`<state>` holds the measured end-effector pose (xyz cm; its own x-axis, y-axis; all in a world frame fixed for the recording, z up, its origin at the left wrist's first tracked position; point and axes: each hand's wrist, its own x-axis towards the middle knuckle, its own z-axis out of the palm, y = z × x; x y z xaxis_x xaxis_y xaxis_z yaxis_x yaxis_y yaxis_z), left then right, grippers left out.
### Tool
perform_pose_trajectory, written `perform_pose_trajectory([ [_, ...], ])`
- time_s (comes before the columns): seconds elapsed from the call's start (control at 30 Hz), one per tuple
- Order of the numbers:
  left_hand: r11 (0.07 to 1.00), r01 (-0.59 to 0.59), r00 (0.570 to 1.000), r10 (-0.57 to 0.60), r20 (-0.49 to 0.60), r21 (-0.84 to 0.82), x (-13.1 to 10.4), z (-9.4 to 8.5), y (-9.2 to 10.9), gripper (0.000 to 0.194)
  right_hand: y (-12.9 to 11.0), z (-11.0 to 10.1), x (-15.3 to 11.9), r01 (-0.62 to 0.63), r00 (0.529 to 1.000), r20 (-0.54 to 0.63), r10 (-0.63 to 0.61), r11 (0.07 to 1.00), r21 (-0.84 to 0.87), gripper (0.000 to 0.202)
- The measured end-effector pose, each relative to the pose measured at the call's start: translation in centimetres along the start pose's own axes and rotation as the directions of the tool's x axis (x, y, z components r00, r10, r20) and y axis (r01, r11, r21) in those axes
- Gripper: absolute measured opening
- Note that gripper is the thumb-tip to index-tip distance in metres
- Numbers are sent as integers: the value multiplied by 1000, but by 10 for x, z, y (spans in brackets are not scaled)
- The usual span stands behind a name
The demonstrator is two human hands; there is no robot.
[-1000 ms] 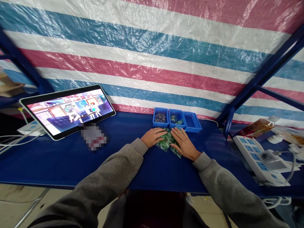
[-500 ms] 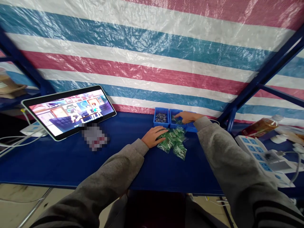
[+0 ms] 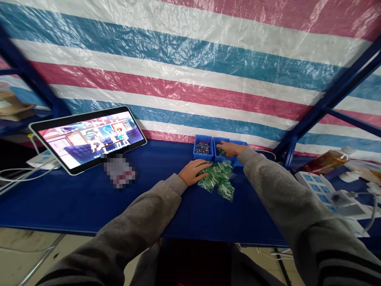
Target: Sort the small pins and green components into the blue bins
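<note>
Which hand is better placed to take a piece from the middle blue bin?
Probably the right hand: it is already over the middle blue bin. The left hand rests on the green packets.

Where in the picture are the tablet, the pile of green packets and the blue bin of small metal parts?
tablet (image 3: 89, 138): head view, middle of its lit screen.
pile of green packets (image 3: 218, 178): head view, centre of the heap, right of the left hand.
blue bin of small metal parts (image 3: 203, 147): head view, on the parts inside.

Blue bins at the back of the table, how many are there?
3, side by side: the left bin holds small dark parts, the right hand reaches into the middle bin, and the sleeve mostly hides the right bin.
</note>
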<state>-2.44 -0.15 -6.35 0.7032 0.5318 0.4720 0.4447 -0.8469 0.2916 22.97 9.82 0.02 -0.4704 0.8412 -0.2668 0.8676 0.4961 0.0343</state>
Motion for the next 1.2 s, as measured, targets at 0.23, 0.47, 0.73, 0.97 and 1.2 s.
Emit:
perform_pose_trajectory([
  [0.23,1000,-11,1000,11,-3,-2,1,0,1,44,3,1,8,33,999,-30,-34,999,-17,71],
  [0.47,1000,-17,1000,17,-4,-1,1,2,-1,44,0,-7,9,58,998,-30,-61,995,-83,51],
  [0.73,1000,-10,1000,10,4,-4,1,1,0,43,5,-1,-2,119,978,-159,-137,986,-120,52],
  [0.97,1000,22,1000,-22,15,-4,1,1,0,42,17,-30,-23,93,892,-447,-63,995,47,45],
  [1.2,977,199,930,-211,-299,-70,6,-14,11,40,-36,-17,-76,239,858,-510,-66,929,283,36],
])
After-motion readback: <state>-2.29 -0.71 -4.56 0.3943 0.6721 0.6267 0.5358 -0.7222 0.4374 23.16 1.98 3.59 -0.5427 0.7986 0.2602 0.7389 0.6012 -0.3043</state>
